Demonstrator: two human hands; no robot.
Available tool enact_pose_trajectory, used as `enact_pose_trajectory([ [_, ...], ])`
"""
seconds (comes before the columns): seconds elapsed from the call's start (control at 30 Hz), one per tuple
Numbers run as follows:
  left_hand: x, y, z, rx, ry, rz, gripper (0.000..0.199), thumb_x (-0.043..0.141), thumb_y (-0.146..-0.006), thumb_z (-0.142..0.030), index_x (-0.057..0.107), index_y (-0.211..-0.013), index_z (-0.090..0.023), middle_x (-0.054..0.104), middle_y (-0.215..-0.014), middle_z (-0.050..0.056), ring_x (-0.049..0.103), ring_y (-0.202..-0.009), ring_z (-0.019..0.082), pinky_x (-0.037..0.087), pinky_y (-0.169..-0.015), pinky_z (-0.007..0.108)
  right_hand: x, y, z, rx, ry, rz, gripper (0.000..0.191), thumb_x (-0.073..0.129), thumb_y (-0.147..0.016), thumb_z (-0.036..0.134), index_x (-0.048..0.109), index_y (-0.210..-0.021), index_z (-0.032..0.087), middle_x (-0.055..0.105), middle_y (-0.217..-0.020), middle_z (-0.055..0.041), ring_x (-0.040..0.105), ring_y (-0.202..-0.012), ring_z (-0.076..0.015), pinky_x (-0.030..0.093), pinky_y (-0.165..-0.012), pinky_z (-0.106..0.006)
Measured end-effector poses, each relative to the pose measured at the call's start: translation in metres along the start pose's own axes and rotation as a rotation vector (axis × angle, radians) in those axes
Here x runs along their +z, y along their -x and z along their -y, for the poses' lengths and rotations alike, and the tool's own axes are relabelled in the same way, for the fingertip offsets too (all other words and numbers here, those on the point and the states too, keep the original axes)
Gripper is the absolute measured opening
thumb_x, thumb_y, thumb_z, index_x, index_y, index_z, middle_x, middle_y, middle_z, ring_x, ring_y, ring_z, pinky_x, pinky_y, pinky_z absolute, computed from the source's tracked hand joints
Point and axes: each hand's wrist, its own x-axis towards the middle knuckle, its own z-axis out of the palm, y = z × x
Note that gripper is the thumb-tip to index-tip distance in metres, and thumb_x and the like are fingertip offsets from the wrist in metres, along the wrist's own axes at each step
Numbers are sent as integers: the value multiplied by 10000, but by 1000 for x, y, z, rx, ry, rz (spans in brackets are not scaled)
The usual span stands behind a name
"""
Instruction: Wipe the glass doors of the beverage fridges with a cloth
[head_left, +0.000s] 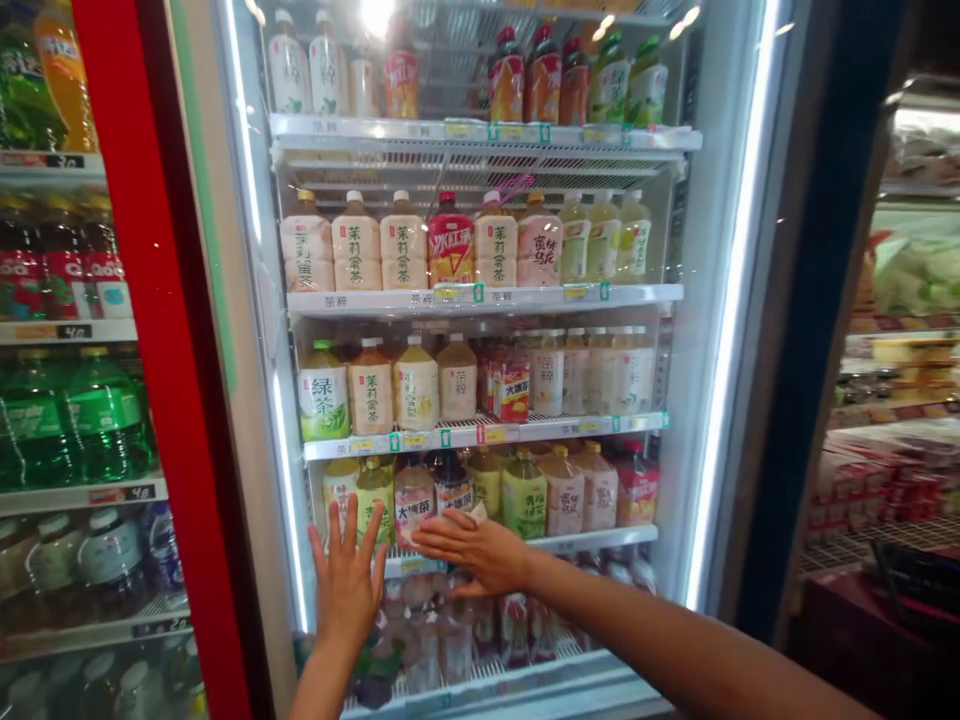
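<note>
left hand (345,590) and right hand (471,553) are both open, neither clenched nor visibly grasping anything. the left stands upright with its fingers spread, just below a yellow-green plastic tea bottle (373,503). the right lies flat and nearly level, reaching across the front of the fourth shelf down, its fingertips at a squat, pale plastic bottle with a pink-and-white label (414,503). a small white scrap, perhaps paper or a label (472,514), shows just above the right hand's knuckles. i cannot tell whether the hands touch the bottles or press on a glass pane in front of them.

a green-labelled plastic tea bottle (523,497) stands just right of the right hand, and a white wire shelf edge (600,541) runs beneath the row. below the hands, blurred bottles crowd the bottom shelf (450,640). higher shelves hold rows of cream-coloured plastic tea bottles (356,240) and one red-labelled iced tea bottle (451,240). a bright white light strip (739,300) runs up the right side of the cooler, a red upright frame (161,300) borders its left, and green soda bottles (101,420) fill the neighbouring cooler.
</note>
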Motion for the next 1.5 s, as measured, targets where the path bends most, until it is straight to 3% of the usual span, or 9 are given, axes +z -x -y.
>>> enact_pose_trajectory([
  [0.17,1,3,5,20,-18,23,768,579,-967,-263,186,-1618,-374,203,-1709,99,78,-1599,339,124,-1224,747,-70,-42,-76,528,54,-65,857,429,-993,661,95,-1658,235,152,-1728,-25,110,-1609,-241,46,-1315,-508],
  [0.27,5,3,0,-10,-1,27,792,608,-961,-314,171,-1619,-367,176,-1711,117,49,-1599,353,100,-1200,783,-58,-46,-69,853,116,-231,922,452,-966,694,77,-1661,217,76,-1739,-59,42,-1611,-319,39,-1293,-604],
  [0.43,11,4,-10,-60,41,27,846,642,-942,-365,146,-1627,-347,103,-1719,129,-8,-1595,374,81,-1188,796,35,31,45,224,-159,-54,707,447,-1008,523,222,-1638,293,427,-1626,27,295,-1554,-134,201,-1283,-353],
  [0.53,14,8,-17,-96,45,13,840,631,-948,-346,134,-1627,-358,99,-1720,120,6,-1594,375,118,-1190,789,38,54,51,0,-252,47,701,438,-1016,483,215,-1636,243,455,-1605,43,323,-1528,-66,256,-1244,-259],
  [0.73,22,19,-47,-22,26,-24,861,691,-905,-367,210,-1620,-348,130,-1710,119,93,-1581,403,166,-1204,774,-9,38,-35,710,23,-118,890,462,-974,657,97,-1656,216,213,-1710,-93,199,-1588,-318,57,-1288,-584],
  [1.0,22,16,-84,115,-40,-12,820,724,-878,-426,321,-1589,-360,262,-1677,90,191,-1567,365,167,-1269,676,45,107,68,418,-131,32,762,453,-1021,511,130,-1656,239,439,-1621,-27,358,-1530,-191,148,-1307,-416],
  [1.2,24,12,-87,119,27,30,824,712,-893,-366,281,-1596,-374,265,-1676,78,144,-1576,363,117,-1265,705,-2,92,19,1277,25,-405,733,313,-1064,412,-64,-1656,201,5,-1741,-118,29,-1610,-324,135,-1262,-679],
  [1.4,34,18,-108,166,92,41,789,698,-901,-311,312,-1586,-380,280,-1672,68,163,-1577,353,90,-1280,680,56,112,134,1231,-130,-199,828,442,-1030,426,-35,-1661,183,8,-1740,-130,89,-1602,-333,346,-1233,-599],
  [1.5,41,22,-115,191,122,41,762,673,-916,-373,317,-1589,-359,306,-1663,57,169,-1581,341,90,-1288,668,44,125,97,1284,-109,-272,801,407,-1046,439,-53,-1659,205,-25,-1743,-116,47,-1605,-332,318,-1240,-623],
])
